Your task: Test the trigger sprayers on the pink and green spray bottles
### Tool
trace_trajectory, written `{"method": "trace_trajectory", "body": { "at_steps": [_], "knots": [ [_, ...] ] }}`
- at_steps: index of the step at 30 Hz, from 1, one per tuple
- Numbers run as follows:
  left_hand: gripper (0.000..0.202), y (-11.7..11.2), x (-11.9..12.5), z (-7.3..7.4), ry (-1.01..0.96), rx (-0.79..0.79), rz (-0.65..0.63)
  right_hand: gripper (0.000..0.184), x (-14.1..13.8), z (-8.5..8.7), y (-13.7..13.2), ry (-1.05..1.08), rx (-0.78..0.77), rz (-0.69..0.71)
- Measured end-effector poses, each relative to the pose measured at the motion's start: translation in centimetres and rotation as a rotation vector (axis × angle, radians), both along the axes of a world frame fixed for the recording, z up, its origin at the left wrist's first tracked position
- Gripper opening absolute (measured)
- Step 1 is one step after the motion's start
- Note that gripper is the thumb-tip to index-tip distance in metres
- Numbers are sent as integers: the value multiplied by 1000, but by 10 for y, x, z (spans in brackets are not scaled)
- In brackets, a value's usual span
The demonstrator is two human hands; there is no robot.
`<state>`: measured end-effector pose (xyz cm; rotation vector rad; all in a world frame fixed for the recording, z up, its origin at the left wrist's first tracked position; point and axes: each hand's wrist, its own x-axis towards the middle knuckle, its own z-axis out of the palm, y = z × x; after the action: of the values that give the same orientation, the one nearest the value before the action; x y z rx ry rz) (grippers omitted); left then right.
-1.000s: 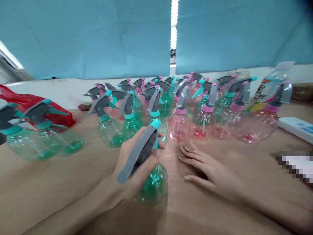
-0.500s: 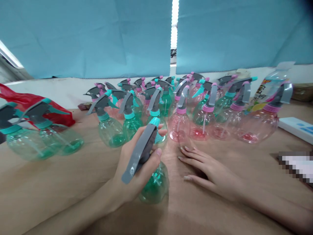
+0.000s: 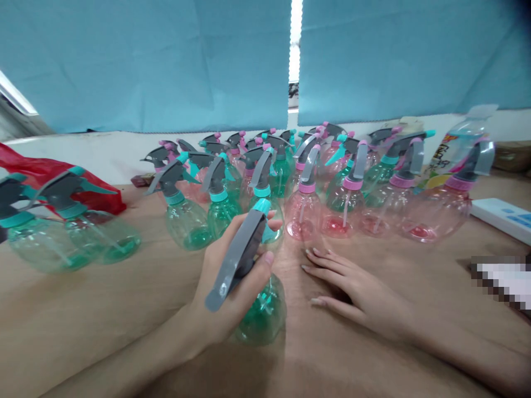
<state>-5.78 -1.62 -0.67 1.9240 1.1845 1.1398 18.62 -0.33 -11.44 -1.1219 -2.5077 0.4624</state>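
Note:
My left hand (image 3: 226, 282) is wrapped round the neck of a green spray bottle (image 3: 260, 312) that stands on the wooden table (image 3: 103, 309). Its grey trigger head (image 3: 236, 260) with a teal nozzle juts out over my fingers toward me. My right hand (image 3: 352, 287) lies flat on the table just right of the bottle, fingers stretched out, holding nothing. Behind both hands stands a crowd of several green spray bottles (image 3: 185, 218) and pink spray bottles (image 3: 305, 213).
Two more green bottles (image 3: 62, 232) stand at the left beside a red plastic bag (image 3: 50, 171). A white box (image 3: 504, 215) and a labelled clear bottle (image 3: 458, 146) are at the right. A blue curtain (image 3: 166, 61) hangs behind.
The trigger head in my left hand has turned slightly, its grey lever swinging a little right. My right hand has stayed flat in place.

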Motion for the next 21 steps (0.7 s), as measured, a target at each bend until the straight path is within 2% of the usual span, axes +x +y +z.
{"method": "trace_trajectory", "body": {
  "at_steps": [12,21],
  "knots": [
    [38,-3,-1,2,10,6,-45,55,0,1,-1,3,-7,-6],
    [35,0,-1,0,-12,19,-6,57,-1,3,0,-36,-5,-5]
  ]
}}
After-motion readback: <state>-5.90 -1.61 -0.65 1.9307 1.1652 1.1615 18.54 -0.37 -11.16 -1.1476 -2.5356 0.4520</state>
